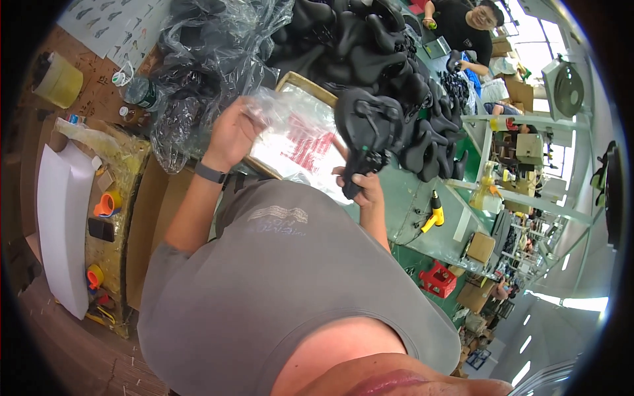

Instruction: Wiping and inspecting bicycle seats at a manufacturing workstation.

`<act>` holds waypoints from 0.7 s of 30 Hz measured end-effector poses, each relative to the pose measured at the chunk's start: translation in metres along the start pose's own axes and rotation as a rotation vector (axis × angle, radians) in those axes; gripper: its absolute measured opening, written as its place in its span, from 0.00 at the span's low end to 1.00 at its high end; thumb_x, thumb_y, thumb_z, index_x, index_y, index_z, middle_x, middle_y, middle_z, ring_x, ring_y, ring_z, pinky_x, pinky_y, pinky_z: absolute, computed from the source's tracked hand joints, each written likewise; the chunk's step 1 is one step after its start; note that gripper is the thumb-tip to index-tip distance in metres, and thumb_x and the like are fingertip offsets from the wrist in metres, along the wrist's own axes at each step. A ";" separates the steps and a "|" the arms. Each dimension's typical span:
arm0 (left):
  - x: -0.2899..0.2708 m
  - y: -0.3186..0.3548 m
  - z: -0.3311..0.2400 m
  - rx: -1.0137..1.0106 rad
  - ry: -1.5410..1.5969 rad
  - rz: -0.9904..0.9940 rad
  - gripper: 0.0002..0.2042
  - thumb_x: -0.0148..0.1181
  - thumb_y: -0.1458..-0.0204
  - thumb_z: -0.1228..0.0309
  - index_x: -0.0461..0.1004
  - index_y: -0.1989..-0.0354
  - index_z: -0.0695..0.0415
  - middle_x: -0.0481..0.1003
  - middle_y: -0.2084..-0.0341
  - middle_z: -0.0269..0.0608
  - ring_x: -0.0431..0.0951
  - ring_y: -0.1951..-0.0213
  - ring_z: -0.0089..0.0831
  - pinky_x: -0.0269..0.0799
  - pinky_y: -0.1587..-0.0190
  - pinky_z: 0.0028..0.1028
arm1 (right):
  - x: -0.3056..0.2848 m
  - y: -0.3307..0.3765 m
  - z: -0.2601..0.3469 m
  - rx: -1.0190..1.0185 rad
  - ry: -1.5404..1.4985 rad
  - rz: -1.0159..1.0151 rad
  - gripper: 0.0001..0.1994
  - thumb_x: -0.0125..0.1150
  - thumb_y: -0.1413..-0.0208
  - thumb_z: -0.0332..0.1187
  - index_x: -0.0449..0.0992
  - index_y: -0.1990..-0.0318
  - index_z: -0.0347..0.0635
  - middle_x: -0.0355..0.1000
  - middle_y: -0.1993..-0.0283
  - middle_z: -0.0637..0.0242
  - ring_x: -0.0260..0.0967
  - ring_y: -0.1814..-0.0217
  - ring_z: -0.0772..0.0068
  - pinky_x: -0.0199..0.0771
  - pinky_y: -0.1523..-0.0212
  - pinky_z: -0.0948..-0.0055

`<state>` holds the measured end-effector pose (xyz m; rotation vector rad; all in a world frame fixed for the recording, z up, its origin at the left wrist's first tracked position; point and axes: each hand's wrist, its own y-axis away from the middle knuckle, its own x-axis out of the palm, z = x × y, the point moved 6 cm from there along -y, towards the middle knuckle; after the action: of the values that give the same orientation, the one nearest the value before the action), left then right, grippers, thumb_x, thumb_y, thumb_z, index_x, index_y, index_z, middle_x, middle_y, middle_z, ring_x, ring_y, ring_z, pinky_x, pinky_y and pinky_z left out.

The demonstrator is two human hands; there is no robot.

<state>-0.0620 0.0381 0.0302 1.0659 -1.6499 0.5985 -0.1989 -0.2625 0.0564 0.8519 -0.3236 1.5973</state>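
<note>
My right hand (363, 189) grips a black bicycle saddle (364, 122) by its narrow nose, with the underside and rails showing. The fingers of my left hand (232, 132) are closed on the edge of a clear plastic bag (281, 109). That bag lies above a shallow tray (316, 89) filled with flat white bags (307, 148) that carry red print. Saddle and bag are apart, side by side over the tray.
Many black saddles (343, 49) are heaped behind the tray, some under clear film (211, 46). A yellow heat gun (434, 214) lies right on the green bench. Left are tape dispensers (107, 204) and a phone (101, 229). Another person (465, 39) stands far right.
</note>
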 end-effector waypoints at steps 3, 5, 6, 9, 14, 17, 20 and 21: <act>0.019 0.002 0.043 -0.205 0.030 0.002 0.14 0.45 0.30 0.69 0.73 0.44 0.61 0.79 0.47 0.47 0.80 0.45 0.39 0.73 0.36 0.43 | 0.003 -0.042 -0.037 0.129 -0.117 0.019 0.40 0.72 0.46 0.27 0.60 0.26 0.36 0.64 0.26 0.49 0.78 0.40 0.44 0.79 0.59 0.59; 0.030 0.012 0.057 -0.324 0.017 0.001 0.15 0.46 0.31 0.69 0.73 0.43 0.61 0.79 0.48 0.47 0.80 0.45 0.40 0.73 0.36 0.44 | 0.006 -0.067 -0.050 0.213 -0.116 0.068 0.34 0.72 0.45 0.26 0.66 0.30 0.42 0.71 0.32 0.57 0.77 0.43 0.51 0.75 0.60 0.61; 0.044 0.016 0.052 -0.313 -0.004 0.114 0.16 0.47 0.32 0.68 0.73 0.42 0.62 0.79 0.46 0.48 0.79 0.44 0.42 0.71 0.34 0.46 | -0.003 -0.067 -0.053 0.217 -0.118 0.065 0.34 0.72 0.45 0.26 0.66 0.30 0.42 0.71 0.32 0.57 0.77 0.43 0.51 0.75 0.60 0.61; 0.012 0.033 0.027 -0.165 0.138 0.229 0.19 0.48 0.34 0.68 0.73 0.39 0.63 0.78 0.43 0.51 0.78 0.41 0.47 0.68 0.32 0.50 | 0.038 -0.060 -0.034 0.102 -0.272 0.151 0.31 0.71 0.45 0.26 0.68 0.33 0.43 0.69 0.37 0.65 0.64 0.61 0.72 0.70 0.61 0.69; -0.002 0.053 -0.038 0.134 0.161 -0.101 0.18 0.52 0.33 0.65 0.73 0.41 0.62 0.78 0.46 0.51 0.79 0.43 0.48 0.71 0.34 0.52 | 0.021 -0.027 0.003 0.025 -0.160 0.156 0.36 0.73 0.50 0.28 0.65 0.32 0.38 0.70 0.46 0.54 0.71 0.65 0.66 0.70 0.68 0.67; -0.002 0.041 -0.031 0.193 -0.248 -0.286 0.06 0.59 0.36 0.73 0.78 0.53 0.59 0.82 0.58 0.41 0.84 0.54 0.35 0.81 0.49 0.37 | 0.029 -0.014 0.005 0.081 0.026 0.166 0.36 0.74 0.57 0.25 0.69 0.36 0.31 0.77 0.53 0.44 0.76 0.69 0.57 0.74 0.69 0.63; 0.009 0.014 0.002 0.053 -0.129 -0.212 0.02 0.61 0.38 0.77 0.78 0.59 0.57 0.82 0.61 0.39 0.84 0.57 0.31 0.79 0.53 0.30 | 0.027 -0.020 -0.020 0.158 0.079 0.183 0.32 0.76 0.55 0.27 0.72 0.40 0.31 0.80 0.60 0.43 0.78 0.67 0.57 0.78 0.64 0.62; 0.018 0.010 0.014 0.028 -0.063 -0.243 0.04 0.60 0.41 0.80 0.76 0.60 0.58 0.81 0.63 0.36 0.82 0.60 0.28 0.76 0.56 0.27 | 0.026 -0.026 -0.030 0.172 0.101 0.113 0.31 0.76 0.54 0.28 0.72 0.40 0.32 0.79 0.60 0.44 0.78 0.67 0.55 0.78 0.65 0.62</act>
<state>-0.0791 0.0255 0.0433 1.2945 -1.5391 0.4334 -0.1846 -0.2183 0.0462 0.8926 -0.1669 1.7865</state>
